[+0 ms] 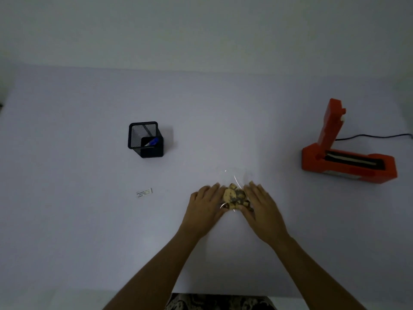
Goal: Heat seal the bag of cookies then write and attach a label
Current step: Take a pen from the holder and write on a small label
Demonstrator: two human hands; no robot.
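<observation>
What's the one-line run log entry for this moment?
hands: both flank cookie bag | sealer: open, unused | label: on table

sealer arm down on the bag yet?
No, the red heat sealer stands open at right, arm raised, while both hands touch the bag of cookies mid-table.

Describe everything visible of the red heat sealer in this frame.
The heat sealer is a red, plastic-looking unit standing on the white table at the right, well away from both hands. Its long low base carries a dark slot with a pale sealing strip along it. The hinged arm stands raised at the left end, so the sealer is open, with a small pale knob near the arm's top. A black cord runs off behind it to the right. Nothing lies in it.
</observation>
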